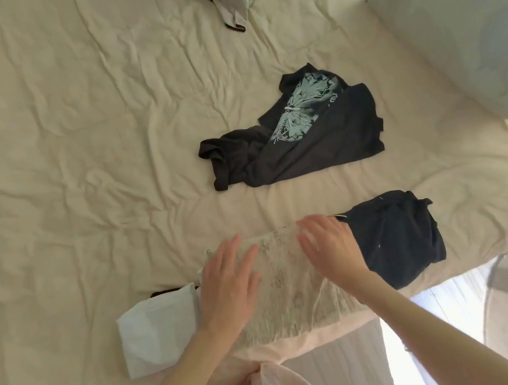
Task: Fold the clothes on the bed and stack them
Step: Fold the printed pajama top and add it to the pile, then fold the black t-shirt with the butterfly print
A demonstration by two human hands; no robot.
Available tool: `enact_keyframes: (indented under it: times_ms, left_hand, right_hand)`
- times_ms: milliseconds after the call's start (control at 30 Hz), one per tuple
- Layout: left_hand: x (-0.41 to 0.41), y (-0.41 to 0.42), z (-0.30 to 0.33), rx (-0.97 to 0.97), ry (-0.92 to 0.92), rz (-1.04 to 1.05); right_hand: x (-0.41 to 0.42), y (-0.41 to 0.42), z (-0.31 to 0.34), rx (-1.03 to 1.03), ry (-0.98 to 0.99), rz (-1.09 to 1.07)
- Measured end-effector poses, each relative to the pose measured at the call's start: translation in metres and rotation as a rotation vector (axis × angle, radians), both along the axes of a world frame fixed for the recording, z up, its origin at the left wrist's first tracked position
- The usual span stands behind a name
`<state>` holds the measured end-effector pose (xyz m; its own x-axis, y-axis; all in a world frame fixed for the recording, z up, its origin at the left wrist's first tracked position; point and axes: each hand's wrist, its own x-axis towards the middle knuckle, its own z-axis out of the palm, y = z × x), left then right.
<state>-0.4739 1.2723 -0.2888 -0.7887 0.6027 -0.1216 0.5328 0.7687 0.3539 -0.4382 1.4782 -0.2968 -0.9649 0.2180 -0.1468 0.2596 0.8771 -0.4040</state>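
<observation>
Single head view, looking steeply down at bed [81, 149] from near edge, close.

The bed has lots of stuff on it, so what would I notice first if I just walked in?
Probably the two hands, left hand and right hand, lying flat with straight fingers on a pale patterned garment at the near edge of the bed. Next, the crumpled black T-shirt with a mint butterfly print in the middle. A dark bundle sits right of the hands, a white piece left.
</observation>
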Motion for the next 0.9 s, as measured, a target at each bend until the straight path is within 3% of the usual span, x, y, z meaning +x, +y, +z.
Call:
enact_keyframes:
  times_ms: [67, 133, 267, 367, 433, 567, 767, 833, 900]
  left_hand:
    - [-0.037, -0.005, -0.007, -0.029, -0.024, 0.124]
    - [-0.084, -0.006, -0.035, -0.168, -0.206, 0.222]
    - [-0.164, -0.011, -0.119, -0.4, -0.614, 0.226]
    - [-0.171, -0.025, -0.179, -0.508, -0.671, 0.175]
    - [-0.168, -0.03, -0.204, -0.495, -0.631, 0.17]
    - [-0.171, -0.033, -0.214, -0.506, -0.658, 0.161]
    - [-0.189, -0.028, -0.189, -0.506, -0.749, 0.121]
    - [-0.196, -0.031, -0.163, -0.288, -0.765, 0.184]
    - [-0.196, -0.034, -0.127, 0.059, -0.712, 0.291]
  right_hand:
    - [-0.041, 0.019, -0.005, 0.031, -0.008, -0.001]
    - [-0.089, 0.037, -0.027, 0.058, -0.059, 0.033]
    - [-0.169, 0.06, -0.094, 0.215, -0.251, 0.142]
    - [-0.194, 0.063, -0.142, 0.367, -0.334, 0.229]
    - [-0.201, 0.064, -0.163, 0.375, -0.193, 0.211]
    - [-0.215, 0.06, -0.153, 0.114, 0.061, -0.025]
    - [-0.222, 0.059, -0.083, -0.154, 0.126, -0.263]
    - [-0.216, 0.054, -0.047, -0.322, 0.212, -0.383]
    - [-0.208, 0.038, -0.011, -0.534, 0.278, -0.47]
